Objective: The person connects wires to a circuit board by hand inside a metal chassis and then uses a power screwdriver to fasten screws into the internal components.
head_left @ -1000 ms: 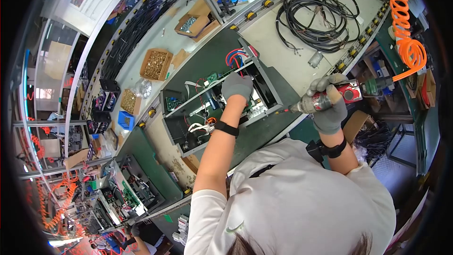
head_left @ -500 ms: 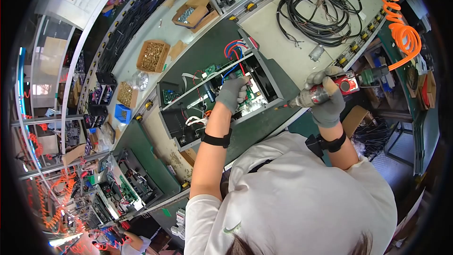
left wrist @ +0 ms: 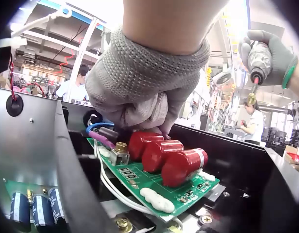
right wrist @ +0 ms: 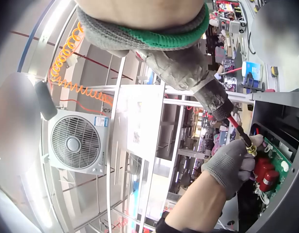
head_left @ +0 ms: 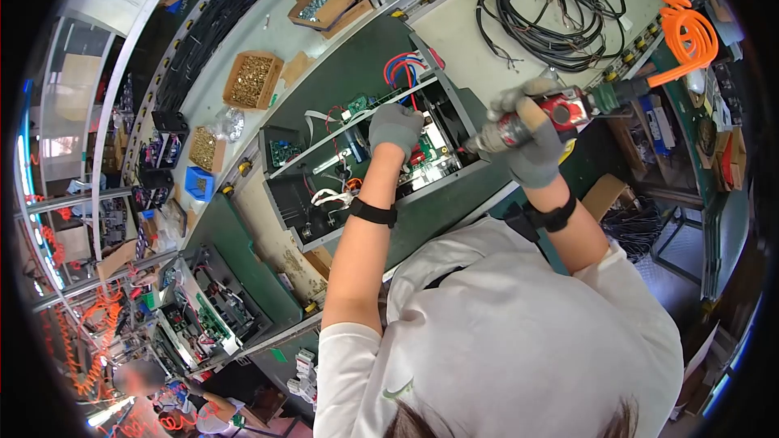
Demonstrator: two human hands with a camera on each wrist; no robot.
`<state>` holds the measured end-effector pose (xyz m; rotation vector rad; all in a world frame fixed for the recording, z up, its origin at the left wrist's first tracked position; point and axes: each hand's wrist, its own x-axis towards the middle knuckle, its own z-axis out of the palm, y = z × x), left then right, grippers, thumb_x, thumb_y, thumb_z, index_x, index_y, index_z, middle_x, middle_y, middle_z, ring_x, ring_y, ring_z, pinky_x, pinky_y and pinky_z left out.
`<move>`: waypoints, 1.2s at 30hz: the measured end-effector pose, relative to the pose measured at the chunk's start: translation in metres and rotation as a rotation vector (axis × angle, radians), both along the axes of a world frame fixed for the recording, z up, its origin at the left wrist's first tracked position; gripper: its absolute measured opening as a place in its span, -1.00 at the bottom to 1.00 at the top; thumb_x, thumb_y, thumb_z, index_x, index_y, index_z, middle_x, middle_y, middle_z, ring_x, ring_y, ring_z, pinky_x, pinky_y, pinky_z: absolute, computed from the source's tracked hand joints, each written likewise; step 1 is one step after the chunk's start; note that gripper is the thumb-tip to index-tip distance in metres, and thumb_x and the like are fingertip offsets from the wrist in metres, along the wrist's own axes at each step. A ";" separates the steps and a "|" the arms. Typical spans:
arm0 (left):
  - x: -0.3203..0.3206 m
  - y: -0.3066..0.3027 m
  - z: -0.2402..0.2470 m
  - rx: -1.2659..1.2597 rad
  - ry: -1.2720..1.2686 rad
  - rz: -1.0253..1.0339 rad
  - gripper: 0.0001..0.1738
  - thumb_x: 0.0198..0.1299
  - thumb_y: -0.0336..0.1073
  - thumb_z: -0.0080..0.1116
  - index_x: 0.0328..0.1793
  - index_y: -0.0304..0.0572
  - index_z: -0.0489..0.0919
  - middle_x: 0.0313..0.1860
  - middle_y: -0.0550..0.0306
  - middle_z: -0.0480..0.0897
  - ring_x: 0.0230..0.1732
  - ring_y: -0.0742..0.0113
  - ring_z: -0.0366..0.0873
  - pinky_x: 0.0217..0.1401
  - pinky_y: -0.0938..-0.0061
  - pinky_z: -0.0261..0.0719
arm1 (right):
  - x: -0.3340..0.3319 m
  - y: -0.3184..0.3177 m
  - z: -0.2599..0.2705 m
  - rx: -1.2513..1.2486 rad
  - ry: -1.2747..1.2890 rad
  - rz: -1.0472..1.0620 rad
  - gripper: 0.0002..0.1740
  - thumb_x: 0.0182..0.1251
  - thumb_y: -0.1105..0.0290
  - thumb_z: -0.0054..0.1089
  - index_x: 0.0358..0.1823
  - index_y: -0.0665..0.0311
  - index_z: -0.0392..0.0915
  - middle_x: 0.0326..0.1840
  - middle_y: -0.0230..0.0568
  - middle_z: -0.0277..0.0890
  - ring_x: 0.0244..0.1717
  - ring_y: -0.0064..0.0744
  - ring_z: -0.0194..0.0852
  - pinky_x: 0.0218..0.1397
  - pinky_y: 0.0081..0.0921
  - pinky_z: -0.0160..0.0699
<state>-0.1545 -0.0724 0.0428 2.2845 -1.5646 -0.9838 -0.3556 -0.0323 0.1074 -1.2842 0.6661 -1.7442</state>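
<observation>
My gloved left hand (head_left: pixel 395 126) is down inside a dark metal case (left wrist: pixel 28 131), fingers curled behind three red capacitors (left wrist: pixel 181 167) on a green circuit board (left wrist: pixel 191 194). Its fingertips are hidden, and I cannot tell what they hold. A red cable (head_left: pixel 414 97) runs to that hand's edge in the head view. My gloved right hand (head_left: pixel 535 154) grips a taped air screwdriver (right wrist: pixel 181 68) at the case's right end. The red-and-black bit (right wrist: pixel 237 126) carries a brass-coloured screw (right wrist: pixel 251 149) at its tip, close to the left hand's fingers in the right wrist view.
An orange coiled hose (head_left: pixel 690 28) leads to the screwdriver. Black cable coils (head_left: pixel 552 20) lie beyond the case. Boxes of screws (head_left: pixel 253 79) and a blue bin (head_left: pixel 199 183) stand along the back. Another opened case (head_left: pixel 211 300) sits at left.
My right hand has brought the screwdriver up and left, so its bit now reaches the case's right end. My left hand has shifted slightly up within the case.
</observation>
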 end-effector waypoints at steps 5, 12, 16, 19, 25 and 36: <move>0.002 -0.003 0.007 0.079 0.061 -0.009 -0.64 0.00 -0.07 0.18 -0.45 -0.29 0.67 -0.44 -0.20 0.64 -0.34 -0.10 0.61 -0.20 0.23 0.55 | 0.031 -0.020 0.007 0.320 -0.333 0.119 -0.86 0.09 0.59 0.16 -0.29 0.31 0.46 -0.38 -0.21 0.56 -0.34 -0.45 0.54 -0.26 -0.46 0.55; 0.004 -0.007 0.012 0.127 0.057 -0.048 -0.65 -0.01 -0.11 0.16 -0.37 -0.31 0.67 -0.32 -0.26 0.64 -0.20 -0.14 0.61 -0.10 0.22 0.55 | 0.043 -0.036 -0.029 0.195 -0.207 0.206 -0.79 0.09 0.61 0.16 -0.21 0.30 0.43 -0.35 -0.19 0.56 -0.34 -0.51 0.52 -0.27 -0.53 0.53; 0.000 -0.010 0.011 0.124 -0.023 -0.099 -0.64 0.00 -0.12 0.15 -0.33 -0.33 0.66 -0.28 -0.28 0.64 -0.16 -0.14 0.61 -0.08 0.23 0.56 | 0.047 -0.035 -0.036 0.167 -0.175 0.216 -0.79 0.09 0.63 0.15 -0.21 0.31 0.43 -0.33 -0.16 0.56 -0.38 -0.53 0.49 -0.34 -0.56 0.50; -0.003 -0.010 0.012 0.084 -0.096 -0.091 -0.66 -0.02 -0.10 0.17 -0.39 -0.27 0.69 -0.44 -0.19 0.64 -0.36 -0.05 0.61 -0.22 0.31 0.53 | 0.049 -0.031 -0.033 0.213 -0.212 0.281 -0.78 0.09 0.66 0.14 -0.22 0.30 0.44 -0.33 -0.15 0.55 -0.42 -0.54 0.47 -0.42 -0.59 0.46; -0.002 -0.012 0.022 0.162 -0.123 -0.172 -0.63 0.02 -0.09 0.15 -0.26 -0.28 0.68 -0.21 -0.24 0.65 -0.13 -0.09 0.63 -0.07 0.26 0.57 | 0.055 -0.030 -0.027 0.236 -0.103 0.405 -0.79 0.11 0.65 0.14 -0.22 0.29 0.44 -0.32 -0.20 0.53 -0.41 -0.53 0.46 -0.39 -0.58 0.48; 0.010 -0.016 0.002 0.084 -0.153 -0.329 -0.60 0.09 -0.04 0.16 -0.16 -0.22 0.69 -0.14 -0.17 0.66 -0.07 -0.03 0.63 -0.08 0.27 0.58 | 0.074 -0.047 -0.014 0.270 0.116 0.417 -0.77 -0.02 0.65 0.30 -0.35 0.26 0.46 -0.34 -0.39 0.47 -0.32 -0.59 0.41 -0.23 -0.56 0.46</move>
